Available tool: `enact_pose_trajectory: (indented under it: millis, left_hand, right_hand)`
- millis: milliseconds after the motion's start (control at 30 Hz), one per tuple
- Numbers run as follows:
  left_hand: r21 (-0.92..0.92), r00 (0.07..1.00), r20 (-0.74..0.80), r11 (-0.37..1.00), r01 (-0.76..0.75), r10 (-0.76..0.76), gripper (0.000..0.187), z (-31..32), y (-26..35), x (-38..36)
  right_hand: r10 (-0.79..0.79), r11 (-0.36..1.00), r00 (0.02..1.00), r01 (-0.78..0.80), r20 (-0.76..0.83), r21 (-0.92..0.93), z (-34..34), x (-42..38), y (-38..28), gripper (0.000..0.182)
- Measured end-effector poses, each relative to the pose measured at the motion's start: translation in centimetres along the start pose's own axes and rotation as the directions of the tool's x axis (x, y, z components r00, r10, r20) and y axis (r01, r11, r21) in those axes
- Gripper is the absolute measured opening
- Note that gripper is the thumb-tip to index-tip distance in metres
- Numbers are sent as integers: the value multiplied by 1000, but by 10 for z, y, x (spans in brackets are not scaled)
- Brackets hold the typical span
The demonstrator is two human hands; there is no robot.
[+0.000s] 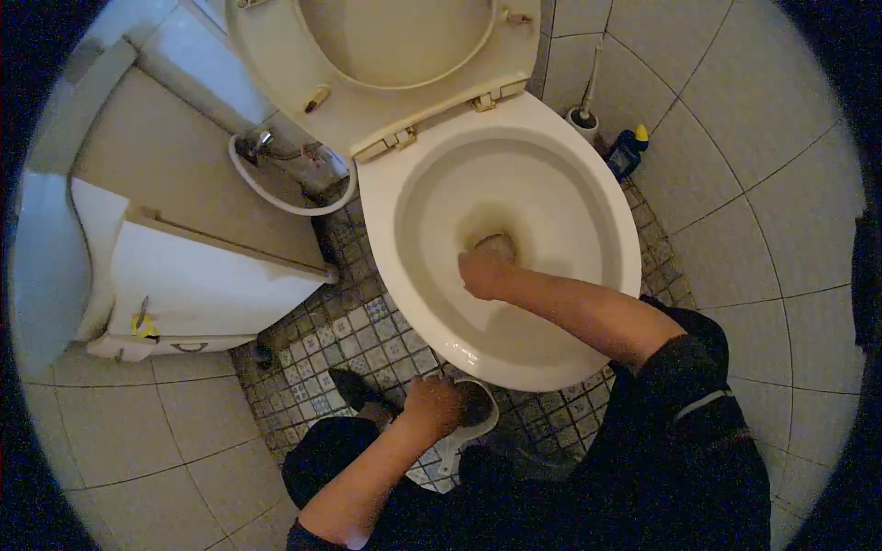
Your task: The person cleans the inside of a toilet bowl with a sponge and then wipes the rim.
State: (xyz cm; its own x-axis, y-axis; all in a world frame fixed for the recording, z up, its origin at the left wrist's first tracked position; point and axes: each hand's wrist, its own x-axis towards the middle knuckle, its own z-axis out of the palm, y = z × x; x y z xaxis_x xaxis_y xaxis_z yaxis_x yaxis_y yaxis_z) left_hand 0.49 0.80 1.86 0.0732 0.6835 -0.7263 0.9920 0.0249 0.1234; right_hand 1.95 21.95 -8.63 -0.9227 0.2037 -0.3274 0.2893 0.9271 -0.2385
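My right hand [487, 272] is inside the white toilet bowl [551, 197], near the brownish stained drain area. Its fingers are curled, and what they hold, if anything, is too small to make out. Below the bowl's front rim, my left hand [435, 406] is closed at the edge of a round white container [492, 418] with a dark inside. The beige toilet seat and lid [331, 64] are raised behind the bowl.
Right of the toilet stand a brush in a white holder [582, 119] and a dark bottle with a yellow cap [627, 151]. At the left are a white cabinet [202, 275] and a white hose [303, 211]. Patterned tiles [367, 344] cover the floor.
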Motion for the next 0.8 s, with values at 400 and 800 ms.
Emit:
enact_pose_trajectory:
  millis: [400,800]
  left_hand:
    - [-6,998,-50,1000,29,-29,24,19,-3,0]
    - [-19,999,-25,1000,23,-23,27,11,-4,-5]
  right_hand:
    - [-117,983,993,111,30,145,-26,-10,-17,43]
    - [-231,949,968,247,-100,195,-4,-11,6,46]
